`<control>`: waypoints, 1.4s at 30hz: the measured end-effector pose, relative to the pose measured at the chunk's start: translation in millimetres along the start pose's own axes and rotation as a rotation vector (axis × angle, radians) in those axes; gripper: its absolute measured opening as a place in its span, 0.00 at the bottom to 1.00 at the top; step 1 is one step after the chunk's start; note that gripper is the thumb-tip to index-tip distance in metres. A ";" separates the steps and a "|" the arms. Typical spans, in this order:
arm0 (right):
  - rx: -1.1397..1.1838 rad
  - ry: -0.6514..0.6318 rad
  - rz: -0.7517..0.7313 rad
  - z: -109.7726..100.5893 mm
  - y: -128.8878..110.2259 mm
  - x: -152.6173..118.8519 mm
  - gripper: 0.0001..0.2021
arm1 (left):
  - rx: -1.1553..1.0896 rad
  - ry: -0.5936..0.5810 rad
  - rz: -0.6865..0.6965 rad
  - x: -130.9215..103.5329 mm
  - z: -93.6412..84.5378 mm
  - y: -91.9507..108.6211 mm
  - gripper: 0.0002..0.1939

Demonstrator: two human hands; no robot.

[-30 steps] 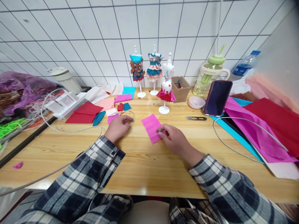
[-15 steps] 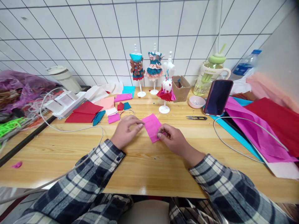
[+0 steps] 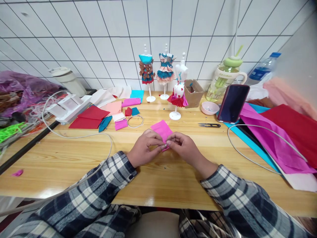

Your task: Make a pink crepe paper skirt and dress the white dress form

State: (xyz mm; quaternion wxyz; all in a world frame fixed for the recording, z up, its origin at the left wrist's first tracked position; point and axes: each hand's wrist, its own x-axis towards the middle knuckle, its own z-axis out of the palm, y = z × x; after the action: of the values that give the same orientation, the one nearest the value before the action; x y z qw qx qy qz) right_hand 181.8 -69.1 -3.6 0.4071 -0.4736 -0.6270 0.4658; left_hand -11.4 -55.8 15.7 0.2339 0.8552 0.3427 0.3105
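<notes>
Left hand point(image 3: 145, 150), centre: grip pinched, contents too small to tell. Pink cloth point(image 3: 161, 129), centre, on desk point(image 3: 168, 186), partly behind hands. Right hand point(image 3: 185, 149), right of centre: likewise pinched. Step seemingly 2-handed fingertip work; next move likely calls for steadiness.

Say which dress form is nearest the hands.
The rightmost form, with the red-pink skirt; the left form and middle form stand farther back.

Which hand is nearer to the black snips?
Right. The right hand is left of the snips and closer to the person; the left hand is farther left.
</notes>
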 end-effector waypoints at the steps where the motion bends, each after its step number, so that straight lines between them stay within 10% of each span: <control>1: -0.009 0.051 0.003 -2.7 0.5 0.5 0.10 | -0.027 0.015 -0.019 -0.1 0.4 0.5 0.13; 5: -0.275 0.261 -0.186 -13.0 -3.4 -2.0 0.13 | -0.215 0.046 -0.189 -0.8 5.2 -1.6 0.13; 11: -0.675 0.176 -0.454 -11.7 -7.3 -8.7 0.07 | -0.571 -0.026 -0.250 -5.1 8.2 -8.9 0.16; 21: -0.907 0.185 -0.442 -9.3 -6.6 -12.1 0.08 | -0.319 -0.070 -0.137 -8.5 10.8 -8.2 0.16; 34: -0.457 0.158 -0.263 -1.9 -6.5 -5.6 0.03 | -0.142 0.011 -0.150 -3.1 12.3 -3.2 0.09; 42: 0.331 0.053 0.168 -2.6 -3.5 0.7 0.07 | -0.156 0.050 -0.100 -2.3 12.2 -3.8 0.09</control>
State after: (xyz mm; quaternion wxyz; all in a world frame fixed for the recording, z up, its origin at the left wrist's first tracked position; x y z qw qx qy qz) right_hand 183.3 -68.4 0.5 0.4555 -0.4631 -0.4890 0.5822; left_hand -5.9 -57.3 3.9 0.3063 0.8083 0.3654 0.3453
